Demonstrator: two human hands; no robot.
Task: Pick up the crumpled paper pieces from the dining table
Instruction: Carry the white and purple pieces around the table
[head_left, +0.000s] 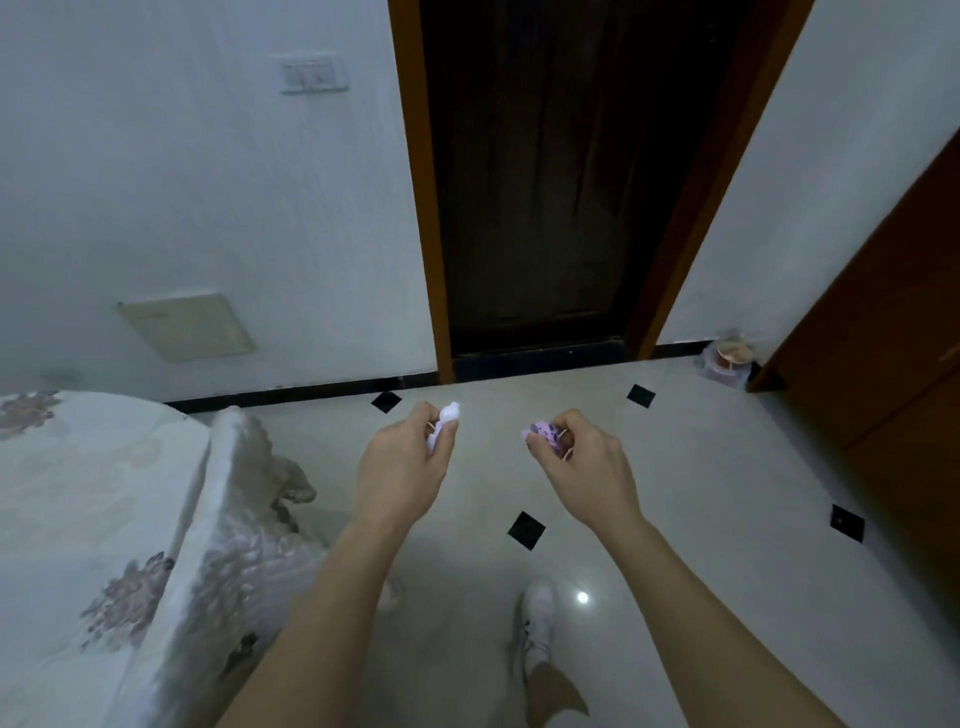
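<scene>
- Two hands held out side by side, short of the dark door (540, 182) and lower than its threshold. Left hand (402, 462) curled round a white crumpled paper piece (448, 415), pinched between thumb and fingertips, the top of the wad poking out toward the door.
- Right hand (587, 457) closed in the same way, fingers wrapped over a purple crumpled paper piece (540, 434), gripped from above, probably to guard against dropping. Thin pale slivers visible at both grips, too small to name.
- Kept apart, one wad per hand, knuckles up, most likely to carry both loads at once without fumbling either.
- Judged as pick-up done for these two pieces, with carrying now in hand. No telling of further pieces on the worktop, mostly out of view.
- Nearer than the door and below it, pale floor (701, 519) with small black diamond insets, and one white shoe (537, 618) set forward, toe toward the door.
- Left of the door and much nearer, a worktop (78, 493) under a flowered cloth, its corner draped in folds. Likely the dining table.
- Just right of the door, at the foot of the wall, a small clear container (727, 358), contents blurred. Further right again, a brown wooden cabinet (883, 338).
- Left of the door on the wall, a switch plate (314, 75) high up and a flat beige panel (187, 327) lower down.
- Worth minding: light paper in a loose pinch, easy to shed a scrap while walking.
</scene>
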